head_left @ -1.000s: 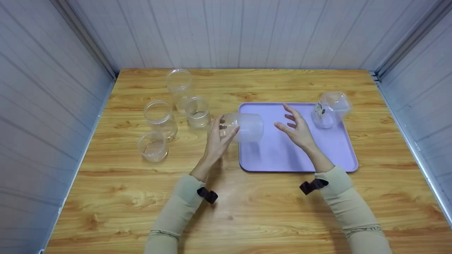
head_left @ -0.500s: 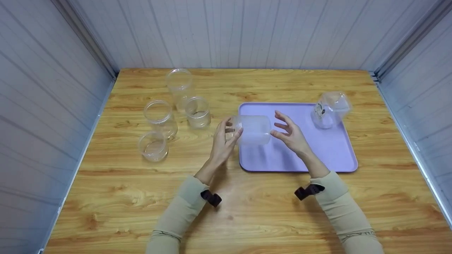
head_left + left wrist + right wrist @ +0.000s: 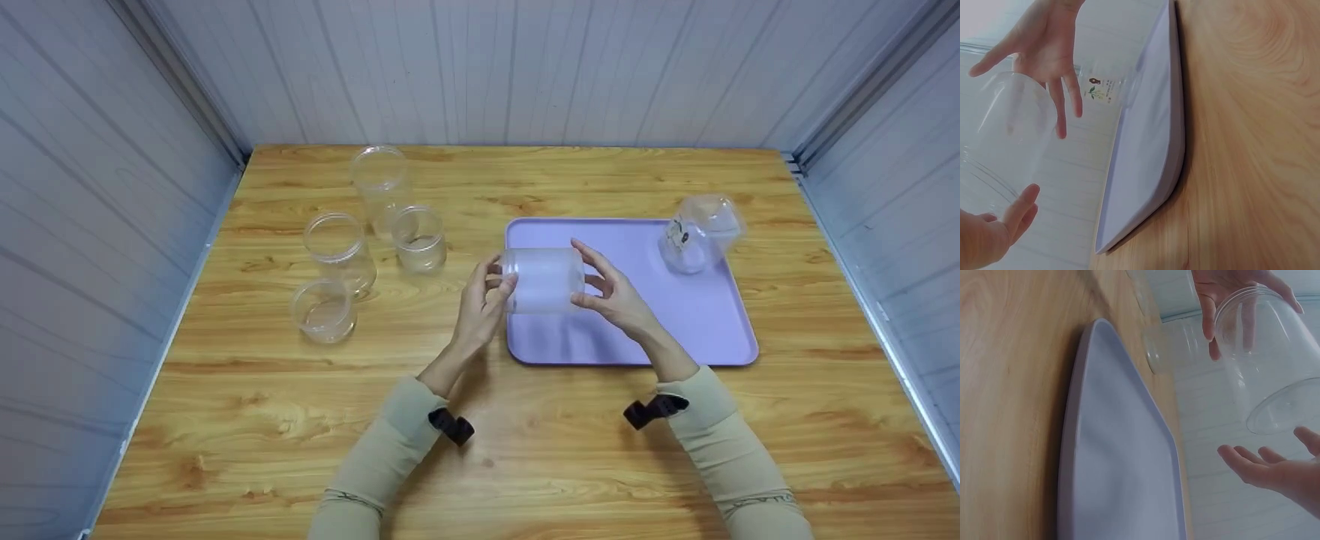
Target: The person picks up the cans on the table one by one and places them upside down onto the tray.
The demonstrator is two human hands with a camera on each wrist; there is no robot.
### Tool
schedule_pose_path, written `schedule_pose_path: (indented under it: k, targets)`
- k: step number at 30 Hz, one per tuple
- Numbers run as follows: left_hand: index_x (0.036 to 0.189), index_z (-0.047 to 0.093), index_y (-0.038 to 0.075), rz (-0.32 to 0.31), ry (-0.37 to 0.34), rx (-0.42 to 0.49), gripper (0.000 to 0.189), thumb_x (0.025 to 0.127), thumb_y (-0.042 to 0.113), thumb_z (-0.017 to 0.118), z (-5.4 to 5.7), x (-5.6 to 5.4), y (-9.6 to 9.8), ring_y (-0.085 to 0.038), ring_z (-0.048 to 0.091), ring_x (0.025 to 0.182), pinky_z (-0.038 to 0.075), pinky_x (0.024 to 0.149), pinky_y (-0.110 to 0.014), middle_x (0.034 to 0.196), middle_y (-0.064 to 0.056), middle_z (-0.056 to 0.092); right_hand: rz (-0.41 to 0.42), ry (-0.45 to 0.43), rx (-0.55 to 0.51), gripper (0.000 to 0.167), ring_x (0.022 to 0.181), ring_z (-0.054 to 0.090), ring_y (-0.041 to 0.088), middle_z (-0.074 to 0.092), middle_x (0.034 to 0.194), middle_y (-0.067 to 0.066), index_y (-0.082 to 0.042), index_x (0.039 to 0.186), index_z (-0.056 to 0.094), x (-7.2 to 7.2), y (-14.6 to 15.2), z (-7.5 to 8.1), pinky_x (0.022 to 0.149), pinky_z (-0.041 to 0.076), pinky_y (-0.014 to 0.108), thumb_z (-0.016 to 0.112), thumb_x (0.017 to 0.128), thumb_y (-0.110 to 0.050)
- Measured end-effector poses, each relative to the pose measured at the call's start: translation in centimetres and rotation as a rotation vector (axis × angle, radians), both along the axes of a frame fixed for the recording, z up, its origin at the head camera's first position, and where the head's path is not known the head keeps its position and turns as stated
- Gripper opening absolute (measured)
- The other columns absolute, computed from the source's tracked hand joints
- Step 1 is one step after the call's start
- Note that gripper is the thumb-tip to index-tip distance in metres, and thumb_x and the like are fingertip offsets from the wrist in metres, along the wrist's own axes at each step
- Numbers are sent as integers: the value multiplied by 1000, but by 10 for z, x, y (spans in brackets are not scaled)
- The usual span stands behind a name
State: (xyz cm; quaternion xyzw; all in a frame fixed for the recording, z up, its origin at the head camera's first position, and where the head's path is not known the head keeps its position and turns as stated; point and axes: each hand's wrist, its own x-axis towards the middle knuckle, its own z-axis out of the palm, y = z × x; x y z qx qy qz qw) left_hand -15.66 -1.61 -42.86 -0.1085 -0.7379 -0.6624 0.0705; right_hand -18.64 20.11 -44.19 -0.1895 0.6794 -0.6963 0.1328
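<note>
A clear plastic jar (image 3: 544, 281) lies on its side in the air above the left part of the lilac tray (image 3: 675, 330). My left hand (image 3: 481, 304) grips it at the ridged mouth end, as the right wrist view also shows. At the jar's base end is my right hand (image 3: 616, 300), its fingers spread around that end. In the right wrist view, the right hand's fingers (image 3: 1247, 467) look slightly apart from the base. The left wrist view shows the jar (image 3: 1013, 124) between both hands, with the right palm facing it.
Several clear jars, such as a short one (image 3: 325, 313), a taller one (image 3: 341, 255) and a small one (image 3: 420, 244), stand left on the wooden table (image 3: 247, 420). A labelled clear container (image 3: 697, 236) leans tilted at the tray's back right corner. Panels (image 3: 480, 75) enclose the table.
The left hand has carried the jar to the right, over the tray. The right hand has come left and slightly down to its base end. The standing jars have stayed in place.
</note>
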Motion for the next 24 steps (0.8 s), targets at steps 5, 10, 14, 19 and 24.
schedule_pose_path:
  k: [5, 10, 14, 19, 24]
  targets:
    - [125, 37, -10, -26, -36, 27, 42, 90, 11, 44, -1, 1, 1, -33, 55, 93, 49, 74, -36, 108, -25, 48, 10, 8, -15, 75, 110, 43, 33, 26, 135, 12, -11, 142, 21, 2, 0, -1, 76, 48, 35, 61, 79, 1]
    - [125, 36, -10, -43, -72, 69, 40, 91, 10, 44, -3, -1, 1, -34, 55, 93, 48, 75, -44, 107, -25, 47, 1, 16, -22, 74, 110, 41, 36, 28, 136, 13, -10, 141, 21, 4, -2, 0, 78, 48, 35, 60, 80, 3]
    - [125, 36, -10, -60, -78, 90, 38, 92, 8, 43, -5, 0, 1, -36, 55, 94, 47, 77, -46, 107, -25, 47, -16, 6, -46, 73, 110, 41, 37, 31, 133, 14, -10, 141, 22, 5, -3, 0, 78, 48, 35, 60, 80, 3]
    - [126, 35, -10, -84, -87, 112, 38, 93, 7, 41, -5, 0, 1, -40, 52, 98, 45, 79, -46, 111, -26, 45, -56, 17, -45, 71, 107, 43, 36, 33, 131, 15, -13, 140, 27, 8, -5, 1, 77, 48, 35, 62, 79, 1]
    - [128, 36, -7, -90, -128, 122, 39, 93, 10, 42, -5, 1, 0, -37, 51, 100, 47, 75, -41, 115, -23, 44, -88, 29, -41, 72, 104, 45, 34, 36, 129, 14, -11, 139, 29, 9, -7, 0, 75, 48, 36, 63, 77, 1]
